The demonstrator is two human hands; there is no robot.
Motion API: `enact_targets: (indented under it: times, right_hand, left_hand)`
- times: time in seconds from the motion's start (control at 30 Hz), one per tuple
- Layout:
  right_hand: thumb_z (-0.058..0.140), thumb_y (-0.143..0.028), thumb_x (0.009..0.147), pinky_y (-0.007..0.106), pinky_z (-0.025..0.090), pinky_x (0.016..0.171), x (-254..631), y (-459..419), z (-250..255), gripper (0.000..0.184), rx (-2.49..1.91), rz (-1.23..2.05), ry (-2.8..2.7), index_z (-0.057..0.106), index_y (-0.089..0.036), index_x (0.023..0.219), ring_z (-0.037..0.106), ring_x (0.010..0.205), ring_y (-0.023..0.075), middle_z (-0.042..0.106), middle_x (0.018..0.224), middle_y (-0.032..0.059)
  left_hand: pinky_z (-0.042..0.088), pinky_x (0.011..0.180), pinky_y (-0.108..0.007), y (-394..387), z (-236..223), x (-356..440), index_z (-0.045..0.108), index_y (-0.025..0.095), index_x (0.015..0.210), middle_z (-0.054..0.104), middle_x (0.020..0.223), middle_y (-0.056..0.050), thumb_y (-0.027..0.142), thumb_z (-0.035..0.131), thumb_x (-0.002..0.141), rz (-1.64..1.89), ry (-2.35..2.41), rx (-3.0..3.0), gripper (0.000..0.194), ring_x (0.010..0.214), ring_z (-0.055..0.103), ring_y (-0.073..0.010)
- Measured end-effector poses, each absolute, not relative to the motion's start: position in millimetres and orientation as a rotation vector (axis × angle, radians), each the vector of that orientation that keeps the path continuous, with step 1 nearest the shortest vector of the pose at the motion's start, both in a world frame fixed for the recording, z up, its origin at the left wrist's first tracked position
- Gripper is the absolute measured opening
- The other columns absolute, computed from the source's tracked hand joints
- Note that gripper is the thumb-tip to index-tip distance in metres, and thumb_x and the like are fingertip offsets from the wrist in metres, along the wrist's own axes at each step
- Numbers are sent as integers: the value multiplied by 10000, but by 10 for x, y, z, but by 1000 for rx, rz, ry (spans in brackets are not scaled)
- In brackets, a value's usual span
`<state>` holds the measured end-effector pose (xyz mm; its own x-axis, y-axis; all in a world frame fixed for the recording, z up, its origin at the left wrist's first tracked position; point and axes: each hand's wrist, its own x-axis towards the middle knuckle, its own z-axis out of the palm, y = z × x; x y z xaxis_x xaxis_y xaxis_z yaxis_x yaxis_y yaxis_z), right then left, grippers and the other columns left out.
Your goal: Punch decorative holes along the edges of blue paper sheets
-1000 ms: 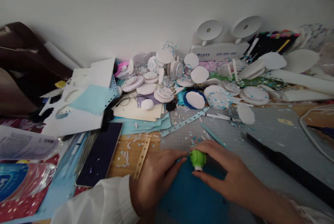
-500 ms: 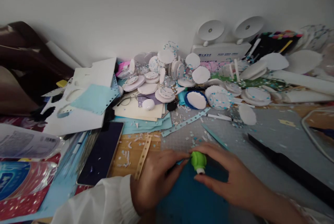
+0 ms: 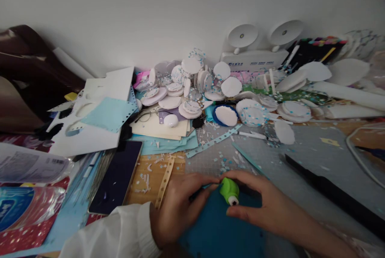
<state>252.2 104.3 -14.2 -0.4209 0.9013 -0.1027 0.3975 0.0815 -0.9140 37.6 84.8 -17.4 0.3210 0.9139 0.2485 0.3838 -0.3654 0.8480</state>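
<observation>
My right hand (image 3: 255, 198) grips a small green craft punch (image 3: 229, 190) between thumb and fingers; its white end with a dark star-shaped mark faces down toward me. Close beside it, my left hand (image 3: 186, 198) is closed in a pinch, its fingertips touching the punch's left side. A narrow bit of blue paper (image 3: 207, 186) shows between the left thumb and index finger, mostly hidden by the hand. Beneath both hands lies a dark blue sheet (image 3: 222, 230). Small blue punched pieces (image 3: 224, 164) are scattered just beyond the fingers.
A grey cutting mat (image 3: 309, 150) carries a black-handled tool (image 3: 327, 188) at right and a star-punched blue strip (image 3: 210, 142). A phone (image 3: 116, 178) and a punched cream strip (image 3: 164, 182) lie left. White discs (image 3: 189, 109) pile up along the wall.
The green punch has tilted in my right hand, so its white star-marked end now shows more and points lower right. My left hand has barely moved.
</observation>
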Motion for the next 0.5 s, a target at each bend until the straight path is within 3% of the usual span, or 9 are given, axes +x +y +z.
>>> enact_targets:
  times: [0.23, 0.4, 0.5]
  right_hand:
    - [821, -446, 645, 407, 569, 866, 2509, 1070, -132, 481, -1293, 1321, -1863, 716, -217, 1055, 698, 971, 290, 748, 1026, 88]
    - [853, -401, 594, 385, 572, 835, 2483, 1066, -109, 436, -1344, 1315, -1889, 725, -196, 956, 691, 959, 295, 747, 997, 86]
    - [825, -433, 643, 360, 576, 785, 2473, 1060, -96, 359, -1258, 1258, -1938, 721, -209, 903, 693, 906, 273, 742, 933, 67]
  left_hand:
    - [516, 783, -177, 863, -189, 367, 696, 210, 1064, 768, 943, -3, 145, 609, 920, 986, 1119, 1956, 180, 836, 722, -129]
    - [529, 759, -188, 863, -201, 373, 687, 181, 1068, 766, 928, -34, 150, 599, 927, 1022, 1058, 2021, 169, 823, 729, -148]
    - [535, 753, -188, 853, -197, 371, 679, 176, 1076, 764, 922, -41, 137, 596, 924, 1043, 1030, 2042, 177, 810, 729, -149]
